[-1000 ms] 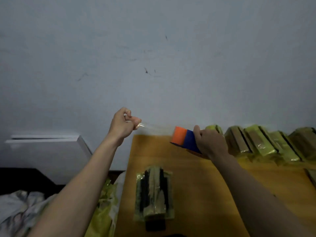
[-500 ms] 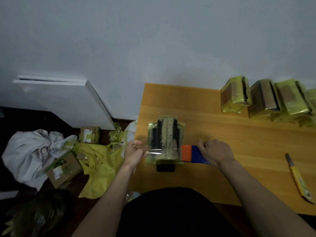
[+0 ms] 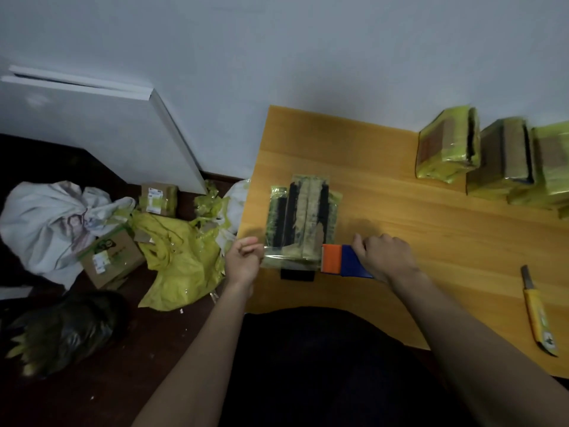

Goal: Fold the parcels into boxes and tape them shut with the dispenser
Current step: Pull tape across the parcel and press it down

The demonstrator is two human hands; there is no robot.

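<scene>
Nothing here reads: the white labels on the floor boxes (image 3: 158, 200) at nine o'clock are too blurred.

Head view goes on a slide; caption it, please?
Left hand pinches tape stretched across a parcel from the dispenser held by the right hand.

A person's left hand (image 3: 244, 261) pinches the end of a clear strip of tape (image 3: 291, 260) stretched across the near end of a flat yellow-green and black wrapped parcel (image 3: 303, 221) on an orange wooden table (image 3: 431, 229). The right hand (image 3: 385, 258) grips an orange and blue tape dispenser (image 3: 341, 261). Wrapped yellow parcels (image 3: 492, 155) stand by the wall; a yellow utility knife (image 3: 537, 312) lies at right.
</scene>
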